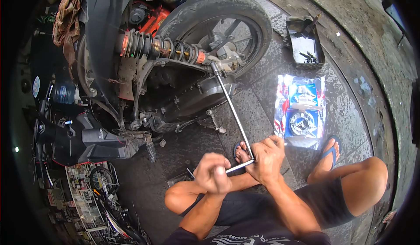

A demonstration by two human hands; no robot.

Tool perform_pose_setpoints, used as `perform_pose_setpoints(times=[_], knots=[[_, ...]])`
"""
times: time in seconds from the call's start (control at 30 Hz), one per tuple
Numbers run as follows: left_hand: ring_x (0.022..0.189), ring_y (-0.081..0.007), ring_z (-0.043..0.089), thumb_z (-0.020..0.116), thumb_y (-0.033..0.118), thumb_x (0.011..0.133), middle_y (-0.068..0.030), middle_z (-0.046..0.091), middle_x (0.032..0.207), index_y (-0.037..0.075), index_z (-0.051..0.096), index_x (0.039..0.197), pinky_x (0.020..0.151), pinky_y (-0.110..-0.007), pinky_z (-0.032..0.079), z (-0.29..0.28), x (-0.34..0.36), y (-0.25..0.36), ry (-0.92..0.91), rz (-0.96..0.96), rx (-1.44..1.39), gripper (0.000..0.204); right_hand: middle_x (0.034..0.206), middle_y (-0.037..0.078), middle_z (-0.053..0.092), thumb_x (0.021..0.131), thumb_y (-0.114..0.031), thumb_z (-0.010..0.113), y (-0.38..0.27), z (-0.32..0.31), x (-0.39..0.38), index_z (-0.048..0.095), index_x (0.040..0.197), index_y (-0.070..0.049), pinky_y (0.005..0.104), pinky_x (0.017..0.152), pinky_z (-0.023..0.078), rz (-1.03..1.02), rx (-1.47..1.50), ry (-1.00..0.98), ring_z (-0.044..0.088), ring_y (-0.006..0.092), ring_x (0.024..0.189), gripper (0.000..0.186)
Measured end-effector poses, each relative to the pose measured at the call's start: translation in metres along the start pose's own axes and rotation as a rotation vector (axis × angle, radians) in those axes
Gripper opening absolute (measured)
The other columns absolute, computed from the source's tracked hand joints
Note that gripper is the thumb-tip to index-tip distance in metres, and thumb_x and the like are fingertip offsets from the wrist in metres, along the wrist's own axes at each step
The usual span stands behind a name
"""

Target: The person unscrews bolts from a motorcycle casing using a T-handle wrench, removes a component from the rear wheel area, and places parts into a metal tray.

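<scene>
Wrench [234, 113] (L-shaped) bridges left hand [212, 174] and right hand [266, 161].

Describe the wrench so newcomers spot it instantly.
Find the big tyre, then the shock absorber at its left. Near the absorber's right end, the wrench slants down to the right hand. Unlike that coiled neighbour, it's smooth, silver, L-shaped.

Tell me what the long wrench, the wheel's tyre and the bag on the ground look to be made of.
Wrench: polished metal, probably chromed steel; bright streaks run along its bar.
Tyre: most likely rubber, dull black; its surface looks matte and dusty.
Bag: apparently thin glossy plastic; it catches glare and its blue contents show through.
</scene>
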State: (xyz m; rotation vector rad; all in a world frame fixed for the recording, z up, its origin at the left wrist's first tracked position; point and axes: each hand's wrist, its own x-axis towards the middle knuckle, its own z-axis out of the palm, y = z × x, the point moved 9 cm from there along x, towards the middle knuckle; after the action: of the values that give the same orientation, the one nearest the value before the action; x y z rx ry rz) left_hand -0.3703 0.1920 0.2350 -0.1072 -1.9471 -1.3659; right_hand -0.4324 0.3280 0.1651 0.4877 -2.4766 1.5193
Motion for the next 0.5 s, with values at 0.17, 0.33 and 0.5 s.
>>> perform_pose_setpoints(times=[0.17,0.33,0.5], knots=[[0.06,-0.0273,0.063,0.075,0.029,0.077,-0.0123,0.063,0.081,0.002,0.064,0.091,0.053,-0.035,0.051,0.165,0.04,0.062,-0.709,0.233,0.117,0.032,0.066,0.004,0.051,0.09,-0.031,0.063,0.037,0.079,-0.046,0.057,0.077,-0.009,0.0359,0.068,0.043,0.748,1.489,0.121,0.05,0.021,0.066,0.026],[0.074,-0.0281,0.063,0.074,0.027,0.078,-0.0121,0.064,0.085,0.004,0.064,0.085,0.076,-0.042,0.051,0.221,0.006,0.003,-1.022,-0.045,0.061,0.026,0.082,0.003,0.051,0.103,-0.048,0.037,0.017,0.117,-0.076,0.049,0.087,-0.011,0.0317,0.087,0.046,1.046,1.86,-0.002,0.052,0.019,0.087,0.042],[0.07,-0.0235,0.066,0.046,0.019,0.098,-0.0108,0.064,0.083,0.002,0.057,0.092,0.092,-0.045,0.047,0.015,-0.012,-0.065,0.158,-0.526,-0.025,0.021,0.089,0.003,0.051,0.101,-0.057,0.03,0.028,0.045,-0.023,0.046,0.131,-0.002,0.0287,0.074,0.048,0.78,1.289,-0.109,0.052,0.0154,0.08,0.064]])
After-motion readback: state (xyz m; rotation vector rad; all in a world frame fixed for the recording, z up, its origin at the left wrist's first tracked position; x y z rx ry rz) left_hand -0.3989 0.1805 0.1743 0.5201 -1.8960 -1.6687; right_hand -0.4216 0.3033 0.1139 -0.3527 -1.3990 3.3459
